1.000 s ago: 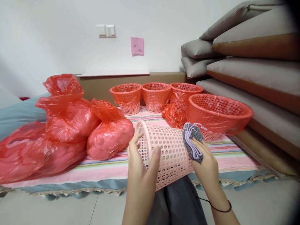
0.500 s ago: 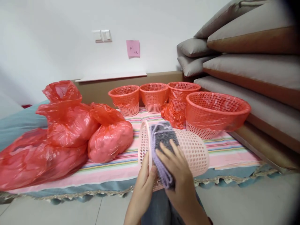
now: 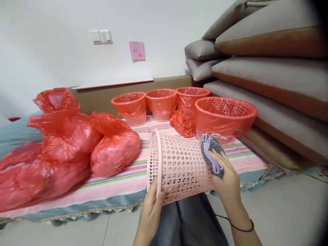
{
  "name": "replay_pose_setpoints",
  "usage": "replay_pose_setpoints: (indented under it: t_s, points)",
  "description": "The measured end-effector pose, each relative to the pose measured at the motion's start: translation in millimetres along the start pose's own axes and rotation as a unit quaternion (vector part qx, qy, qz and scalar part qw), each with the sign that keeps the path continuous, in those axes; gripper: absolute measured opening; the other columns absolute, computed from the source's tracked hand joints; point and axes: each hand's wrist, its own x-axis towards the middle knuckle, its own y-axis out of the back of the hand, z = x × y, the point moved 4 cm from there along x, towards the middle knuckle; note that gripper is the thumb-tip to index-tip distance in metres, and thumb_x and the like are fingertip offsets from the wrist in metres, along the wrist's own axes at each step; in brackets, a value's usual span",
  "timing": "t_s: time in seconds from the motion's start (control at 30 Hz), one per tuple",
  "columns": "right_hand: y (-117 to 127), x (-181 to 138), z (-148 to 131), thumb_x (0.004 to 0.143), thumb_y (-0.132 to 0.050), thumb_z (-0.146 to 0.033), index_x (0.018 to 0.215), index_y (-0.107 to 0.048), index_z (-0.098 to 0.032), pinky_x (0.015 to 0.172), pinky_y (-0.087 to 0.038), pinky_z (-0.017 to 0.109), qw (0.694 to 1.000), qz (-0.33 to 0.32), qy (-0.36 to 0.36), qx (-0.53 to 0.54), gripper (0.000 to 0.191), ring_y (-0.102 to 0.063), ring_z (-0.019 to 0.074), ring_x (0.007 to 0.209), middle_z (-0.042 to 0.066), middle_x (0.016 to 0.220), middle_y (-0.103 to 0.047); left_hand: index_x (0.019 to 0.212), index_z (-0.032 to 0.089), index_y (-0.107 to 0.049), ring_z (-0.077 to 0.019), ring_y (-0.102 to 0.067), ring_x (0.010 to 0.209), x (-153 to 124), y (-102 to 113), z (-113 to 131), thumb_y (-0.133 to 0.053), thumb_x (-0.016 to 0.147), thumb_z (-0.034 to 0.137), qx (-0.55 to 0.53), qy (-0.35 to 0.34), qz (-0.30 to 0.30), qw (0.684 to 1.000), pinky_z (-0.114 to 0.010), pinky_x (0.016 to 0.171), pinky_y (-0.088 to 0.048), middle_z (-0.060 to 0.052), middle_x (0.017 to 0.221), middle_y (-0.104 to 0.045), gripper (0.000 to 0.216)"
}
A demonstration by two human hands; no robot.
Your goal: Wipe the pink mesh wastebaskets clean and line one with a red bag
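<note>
A pale pink perforated plastic basket [image 3: 183, 164] lies on its side in front of me, its open rim facing left. My left hand [image 3: 152, 201] grips that rim at the lower edge, thumb outside and some fingers inside the basket. Against the basket's base end, my right hand [image 3: 225, 174] presses a folded grey and lilac cloth [image 3: 213, 155]. The fingers of this hand lie over the cloth, and part of it is covered by them.
Behind stand several baskets lined with red plastic bags, the nearest a wide basket [image 3: 225, 114]. A crumpled red bag [image 3: 182, 123] lies among them. Filled red bags [image 3: 115, 150] are piled at left. Stacked grey cushions [image 3: 266, 75] rise at right. A striped cloth [image 3: 128, 181] covers the surface.
My right hand has slid the cloth rightward along the basket, from near the rim to the base end. My left hand stays on the rim. The view has shifted slightly right.
</note>
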Motion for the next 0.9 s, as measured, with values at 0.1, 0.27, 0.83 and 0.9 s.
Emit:
replay_pose_setpoints:
  t_s: [0.1, 0.27, 0.83, 0.9]
  points:
    - [4, 2, 10, 0.078, -0.049, -0.019, 0.122, -0.071, -0.017, 0.117, -0.038, 0.057, 0.998, 0.012, -0.054, 0.006, 0.05, -0.052, 0.0311, 0.135, 0.011, 0.135, -0.065, 0.13, 0.023, -0.066, -0.0315, -0.056, 0.133, -3, -4, 1, -0.058, 0.09, 0.06, 0.018, -0.004, -0.001, 1.0, -0.046, 0.117, -0.039, -0.01, 0.138, -0.065, 0.055]
    - [-8, 6, -26, 0.076, -0.051, -0.018, 0.127, -0.068, -0.02, 0.115, -0.038, 0.061, 0.999, -0.024, -0.009, 0.028, 0.054, -0.048, 0.0335, 0.138, 0.008, 0.137, -0.064, 0.135, 0.022, -0.062, -0.0314, -0.057, 0.133, -2, -3, -8, -0.054, 0.09, 0.066, 0.005, -0.024, 0.002, 1.0, -0.046, 0.114, -0.043, -0.011, 0.137, -0.065, 0.063]
    - [-21, -15, -121, 0.083, -0.048, -0.011, 0.139, -0.055, -0.024, 0.116, -0.033, 0.059, 0.968, -0.164, 0.168, 0.093, 0.058, -0.033, 0.0315, 0.148, 0.006, 0.149, -0.053, 0.139, 0.02, -0.06, -0.0302, -0.055, 0.134, -8, -14, -4, -0.052, 0.094, 0.06, 0.004, -0.068, 0.012, 0.998, -0.042, 0.114, -0.042, -0.012, 0.143, -0.061, 0.061]
    - [-23, -18, -121, 0.084, -0.049, -0.012, 0.139, -0.054, -0.025, 0.115, -0.034, 0.06, 0.966, -0.175, 0.17, 0.089, 0.057, -0.034, 0.0319, 0.147, 0.005, 0.148, -0.054, 0.142, 0.021, -0.057, -0.0288, -0.055, 0.135, -9, -14, -7, -0.052, 0.095, 0.057, -0.016, -0.061, 0.017, 0.998, -0.04, 0.114, -0.041, -0.011, 0.143, -0.061, 0.059]
